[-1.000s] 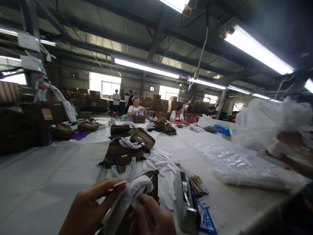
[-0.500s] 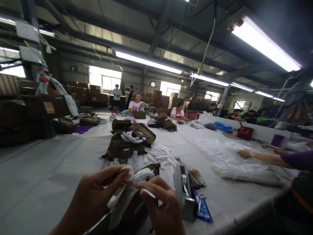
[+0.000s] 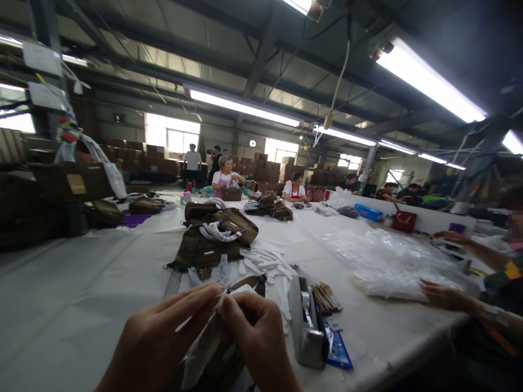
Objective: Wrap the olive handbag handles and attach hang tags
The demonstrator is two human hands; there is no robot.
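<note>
My left hand (image 3: 167, 332) and my right hand (image 3: 255, 326) meet at the front of the table, fingertips pinched close together. Between them is a thin white wrapping (image 3: 202, 348) that sheathes the handle of a dark olive bag (image 3: 223, 362). The left fingers are closed at the wrapping's upper edge, and the right thumb and forefinger press on the same spot. My hands cover much of the bag. Just beyond lies a pile of similar olive bags (image 3: 216, 245) with white-wrapped handles. White strips (image 3: 265, 261) are scattered beside the pile.
Right of my hands stands a grey tape dispenser (image 3: 306, 326), with brown tags (image 3: 324, 299) and a blue packet (image 3: 338, 345) alongside. Clear plastic bags (image 3: 384, 261) lie near a co-worker's hands (image 3: 443, 296) at the right. Other people sit across the white table (image 3: 102, 283).
My hands have come together, the right moving left and up to the left fingertips. At the right, the co-worker's arms have shifted, with both hands now by the plastic.
</note>
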